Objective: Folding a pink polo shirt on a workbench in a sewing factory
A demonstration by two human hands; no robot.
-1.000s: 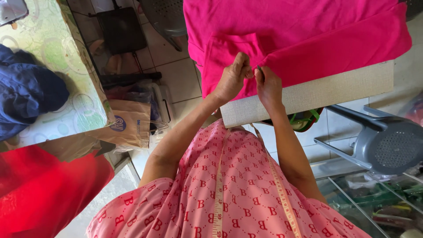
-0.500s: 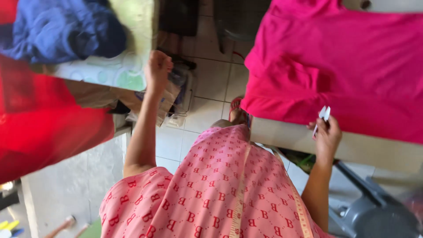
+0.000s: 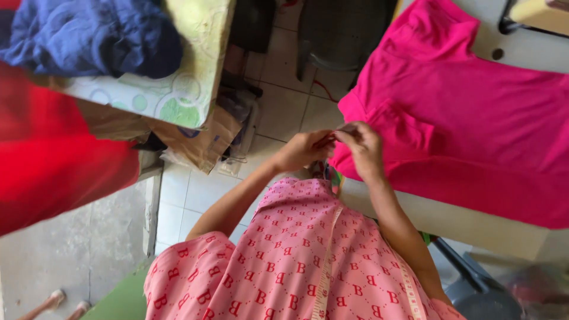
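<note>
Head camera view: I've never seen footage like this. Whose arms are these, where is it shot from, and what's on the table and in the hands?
The camera sits on the person's head and looks down, so you see their own patterned pink top and a tape measure hanging down it. Both arms reach forward. The left hand and right hand meet at the edge of a bright pink garment spread on a pale table. The fingers pinch something small; I cannot tell what. At left, blue cloth lies on another table, with red cloth below.

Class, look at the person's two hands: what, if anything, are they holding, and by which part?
Both the left hand and right hand pinch a small pale item between their fingertips at the edge of the pink garment; what it is cannot be told.
</note>
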